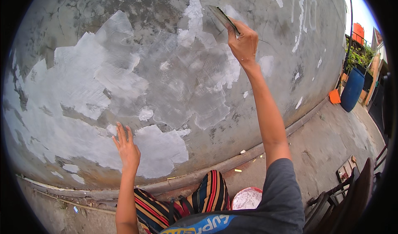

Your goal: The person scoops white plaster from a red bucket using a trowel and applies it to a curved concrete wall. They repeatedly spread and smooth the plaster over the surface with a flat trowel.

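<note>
A grey, cracked wall [286, 68] fills most of the view, with white filler [83, 84] smeared over it in broad patches, still damp-looking grey in the middle. High on the wall, my right hand [243, 43] grips a thin flat putty scraper [219, 15], its blade tilted up and left toward the surface. Whether the blade touches the wall I cannot tell. Lower down, my left hand [129, 150] has its fingers spread on or close to the wall beside the white patch, holding nothing. A red-rimmed bucket [259, 190] of white paste stands by my knee.
A low concrete ledge [248, 154] runs along the wall's foot, with crumbs scattered near it. Dark wooden furniture [352, 196] stands at the lower right. Farther off are a blue barrel [353, 89], an orange container [334, 96] and plants [360, 56].
</note>
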The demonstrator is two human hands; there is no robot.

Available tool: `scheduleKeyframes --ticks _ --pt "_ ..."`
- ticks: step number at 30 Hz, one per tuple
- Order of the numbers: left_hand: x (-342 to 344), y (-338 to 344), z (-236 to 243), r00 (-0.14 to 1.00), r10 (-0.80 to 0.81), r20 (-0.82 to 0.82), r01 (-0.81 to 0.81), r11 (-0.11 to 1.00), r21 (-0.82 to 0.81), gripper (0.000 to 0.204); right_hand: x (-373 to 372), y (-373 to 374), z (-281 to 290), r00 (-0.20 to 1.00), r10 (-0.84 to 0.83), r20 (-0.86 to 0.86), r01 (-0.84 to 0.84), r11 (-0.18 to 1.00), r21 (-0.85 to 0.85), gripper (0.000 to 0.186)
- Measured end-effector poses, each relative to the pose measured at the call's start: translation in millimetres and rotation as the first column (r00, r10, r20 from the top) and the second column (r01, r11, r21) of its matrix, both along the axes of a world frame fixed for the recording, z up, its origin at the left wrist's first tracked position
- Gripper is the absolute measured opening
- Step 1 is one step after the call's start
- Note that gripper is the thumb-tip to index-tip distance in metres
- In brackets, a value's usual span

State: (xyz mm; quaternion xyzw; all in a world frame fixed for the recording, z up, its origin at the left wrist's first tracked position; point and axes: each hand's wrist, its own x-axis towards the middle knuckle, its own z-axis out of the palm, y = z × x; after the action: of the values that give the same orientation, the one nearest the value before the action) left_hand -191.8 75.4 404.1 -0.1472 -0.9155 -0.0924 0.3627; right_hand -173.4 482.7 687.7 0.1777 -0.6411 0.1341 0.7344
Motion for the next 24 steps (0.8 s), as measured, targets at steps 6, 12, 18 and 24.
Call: scheduleKeyframes --ticks 6,12,18,24 --pt "5.3 5.7 10.0 0.999 -0.008 0.032 0.008 1.0 0.009 0.076 -18.1 1.7 77.4 0.979 -0.141 -0.147 0.146 0.989 0.024 0.025" --pt "-4.0 6.6 -2.3 1.0 -0.018 -0.005 0.018 0.998 0.056 0.076 -29.6 -25.4 17.1 0.964 -0.265 -0.016 0.264 0.949 0.173 0.051" --pt "-0.5 -2.1 1.7 1.0 -0.008 0.008 0.007 0.999 0.037 0.075 -7.4 -24.1 33.1 0.988 -0.107 -0.114 0.129 0.971 0.201 0.042" --pt "1.3 11.1 6.7 0.998 -0.066 0.003 0.066 0.994 0.091 0.074 -46.0 -24.2 54.3 0.945 -0.281 -0.166 0.293 0.955 0.053 0.043"
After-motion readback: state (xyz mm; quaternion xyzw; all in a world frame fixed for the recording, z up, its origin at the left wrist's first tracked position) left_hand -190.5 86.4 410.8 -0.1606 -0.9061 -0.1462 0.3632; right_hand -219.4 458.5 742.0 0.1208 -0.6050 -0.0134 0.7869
